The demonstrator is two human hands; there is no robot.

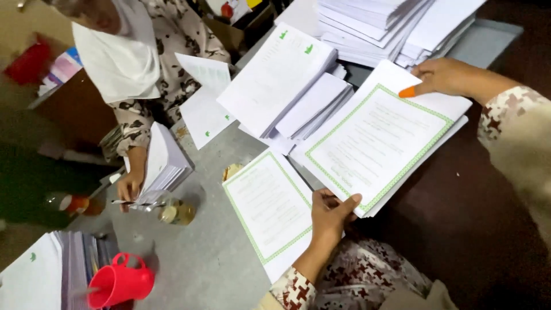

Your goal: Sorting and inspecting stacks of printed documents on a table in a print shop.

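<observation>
A stack of white sheets with a green patterned border lies tilted in front of me. My left hand grips its near corner, thumb on top and fingers underneath. My right hand rests on the far corner of the stack, pressing down with a fingertip that wears an orange rubber cap. Another green-bordered sheet lies flat just left of my left hand.
Fanned piles of white paper and a tall stack lie beyond. Across the grey surface a person's hand holds a paper bundle. A small glass jar, a red plastic mug and more paper sit at the left.
</observation>
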